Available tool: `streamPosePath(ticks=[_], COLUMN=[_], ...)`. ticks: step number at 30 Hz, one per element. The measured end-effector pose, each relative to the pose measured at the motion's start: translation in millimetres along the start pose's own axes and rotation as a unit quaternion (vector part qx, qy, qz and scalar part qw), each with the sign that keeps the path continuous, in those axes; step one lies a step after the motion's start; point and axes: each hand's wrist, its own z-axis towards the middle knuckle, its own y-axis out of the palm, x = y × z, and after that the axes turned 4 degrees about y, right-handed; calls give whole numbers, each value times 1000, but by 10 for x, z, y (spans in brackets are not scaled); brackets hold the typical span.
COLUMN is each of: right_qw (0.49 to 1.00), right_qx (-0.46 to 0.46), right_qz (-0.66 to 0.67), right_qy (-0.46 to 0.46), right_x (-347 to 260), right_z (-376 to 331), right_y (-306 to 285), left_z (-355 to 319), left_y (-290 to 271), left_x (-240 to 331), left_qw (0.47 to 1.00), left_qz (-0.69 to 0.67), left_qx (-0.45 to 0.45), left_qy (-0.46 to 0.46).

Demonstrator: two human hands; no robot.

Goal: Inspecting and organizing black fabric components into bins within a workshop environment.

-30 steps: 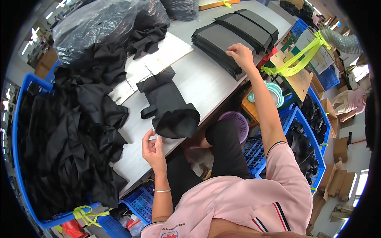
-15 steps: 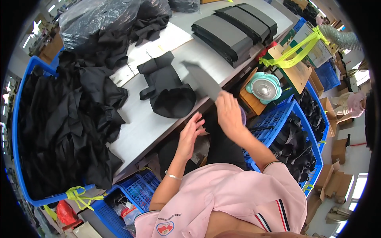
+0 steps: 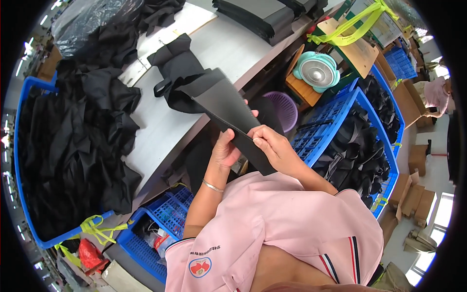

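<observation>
A stiff dark grey-and-black panel (image 3: 228,109), bent lengthwise into a fold, is held over the table's near edge. My left hand (image 3: 226,149) is closed on its lower side, thumb in front and fingertips showing beyond the far edge. My right hand (image 3: 273,145) pinches the panel near its lower right end, fingers curled. Just behind lies a black sewn fabric piece (image 3: 181,61) with a small side loop; the panel's upper end overlaps it, and I cannot tell whether they touch.
A blue crate (image 3: 23,146) heaped with black cloth (image 3: 78,155) stands left. Stacked dark panels (image 3: 265,17) lie on the far table (image 3: 165,129). To the right are a turquoise fan (image 3: 317,71), a purple basket (image 3: 282,109) and a blue crate (image 3: 323,129) of black pieces.
The panel has come from the right side of the table to in front of me, and is now bent. My left hand, earlier empty, has closed on it; the view has shifted.
</observation>
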Motion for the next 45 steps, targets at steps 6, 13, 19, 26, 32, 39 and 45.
streamPosePath(ticks=[6, 13, 19, 26, 32, 39, 45], right_qw=[992, 995, 998, 988, 963, 985, 911], right_qx=[73, -31, -8, -8, 9, 35, 78], right_qz=[-104, -57, -38, -136, -268, -119, 353], right_qy=[-23, 76, 55, 69, 13, -118, 199], right_x=[-2, 149, 330, 314, 286, 1158, 329], right_z=[71, 155, 251, 345, 795, 1350, 1253], right_y=[143, 308, 176, 265, 390, 301, 302], left_z=[-214, -276, -237, 186, 300, -26, -444], left_y=[9, 170, -157, -625, -47, 296, 193], left_x=[233, 317, 464, 992, 840, 544, 415], left_qw=[986, 956, 573, 493, 527, 515, 522], left_qz=[66, 201, 661, 754, 786, 791, 780], left_qx=[128, 196, 366, 299, 98, -2, 114], left_qy=[80, 85, 317, 314, 308, 330, 325])
